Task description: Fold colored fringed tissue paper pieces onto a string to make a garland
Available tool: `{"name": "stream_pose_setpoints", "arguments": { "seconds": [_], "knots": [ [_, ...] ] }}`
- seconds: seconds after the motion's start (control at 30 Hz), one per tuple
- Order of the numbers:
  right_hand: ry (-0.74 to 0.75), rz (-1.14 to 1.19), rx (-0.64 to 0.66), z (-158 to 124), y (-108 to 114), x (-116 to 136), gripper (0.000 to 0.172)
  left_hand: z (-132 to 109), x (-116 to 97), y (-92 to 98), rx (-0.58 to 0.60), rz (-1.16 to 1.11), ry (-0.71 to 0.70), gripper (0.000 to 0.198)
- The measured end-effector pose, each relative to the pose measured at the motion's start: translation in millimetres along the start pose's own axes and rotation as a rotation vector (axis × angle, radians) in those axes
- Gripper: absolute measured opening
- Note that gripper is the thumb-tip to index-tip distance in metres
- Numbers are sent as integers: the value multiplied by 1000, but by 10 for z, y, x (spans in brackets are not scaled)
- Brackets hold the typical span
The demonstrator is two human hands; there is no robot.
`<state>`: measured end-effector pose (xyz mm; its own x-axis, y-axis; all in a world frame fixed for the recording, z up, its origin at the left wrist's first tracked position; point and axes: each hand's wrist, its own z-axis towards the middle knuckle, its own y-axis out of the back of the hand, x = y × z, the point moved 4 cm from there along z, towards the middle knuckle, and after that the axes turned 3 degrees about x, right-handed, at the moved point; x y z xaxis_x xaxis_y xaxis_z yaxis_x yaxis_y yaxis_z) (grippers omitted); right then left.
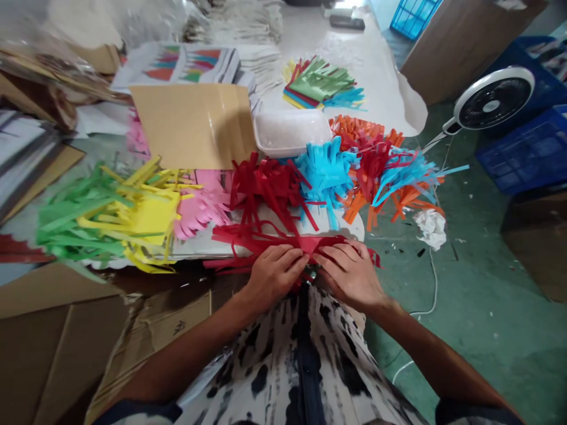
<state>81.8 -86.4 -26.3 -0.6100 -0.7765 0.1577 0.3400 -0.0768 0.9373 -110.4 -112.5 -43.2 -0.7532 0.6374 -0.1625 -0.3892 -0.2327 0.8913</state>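
Note:
My left hand (273, 271) and my right hand (349, 273) meet at the table's near edge, fingers pinched together on a strip of red fringed paper (270, 241) that stretches left and right under them. Behind it lies a loose heap of red paper fringe (266, 186). Both hands press on the strip's folded middle, fingertips almost touching.
Piles of cut paper fringe cover the table: green (66, 221), yellow (148, 212), pink (201, 203), light blue (325, 171), orange (370, 139). A white tray (290, 131) and brown card (195, 124) sit behind. A fan (494, 101) and blue crates (529, 150) stand on the floor right.

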Motion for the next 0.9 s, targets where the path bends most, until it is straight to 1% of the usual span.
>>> {"name": "stream_pose_setpoints", "arguments": {
  "seconds": [0.1,0.2,0.3,0.4,0.47,0.57,0.77,0.83,0.9],
  "knots": [
    [-49,53,-31,-10,-51,-91,21,14,53,60,-13,-40,52,16],
    [-157,155,34,21,5,-231,15,59,158,129,10,-117,168,11],
    [-245,167,93,89,48,-317,18,101,280,181,59,-144,306,18],
    [-309,94,142,159,13,-360,22,141,365,185,128,-51,385,23],
    [-323,45,166,194,-28,-370,25,169,392,170,162,19,397,23],
    [-325,2,180,228,-65,-365,26,212,408,151,179,54,379,23],
    [-331,-107,198,280,-37,-308,28,263,434,137,220,91,371,24],
    [-337,-156,181,292,-1,-273,26,275,423,131,229,119,367,24],
    [-327,-190,116,294,42,-224,17,291,393,138,196,152,357,20]
  ]
}}
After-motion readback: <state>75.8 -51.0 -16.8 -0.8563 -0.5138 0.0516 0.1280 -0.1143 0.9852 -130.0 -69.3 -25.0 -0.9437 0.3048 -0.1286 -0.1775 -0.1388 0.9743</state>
